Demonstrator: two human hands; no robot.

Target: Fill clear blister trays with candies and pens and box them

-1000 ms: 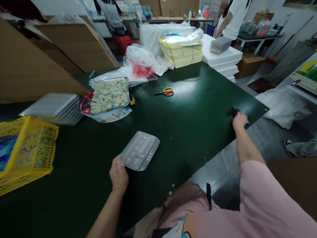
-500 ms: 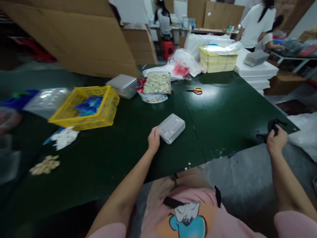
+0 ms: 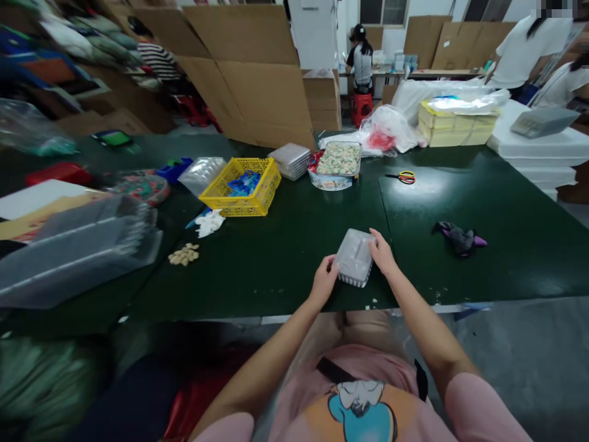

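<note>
A block of clear plastic trays (image 3: 354,253), seemingly stacked together, lies at the table's near side in front of me. My left hand (image 3: 324,278) grips its left edge, thumb and fingers closed on it. On the opposite side my right hand (image 3: 381,250) holds the upper right edge. Farther right, a crumpled dark cloth-like item (image 3: 458,238) with a purple end rests on the green table (image 3: 294,245), apart from both hands.
Scissors (image 3: 407,177) lie beyond the trays. Across the table stand a tin with a filled tray (image 3: 339,158), stacked plastic trays (image 3: 291,159) and a yellow basket (image 3: 243,187) of blue packets. Small beige pieces (image 3: 184,254) and large plastic sheets (image 3: 83,252) lie left.
My right hand has let go of the dark item, now on the table, and moved left onto the trays. My left hand still holds them. The view has swung left.
</note>
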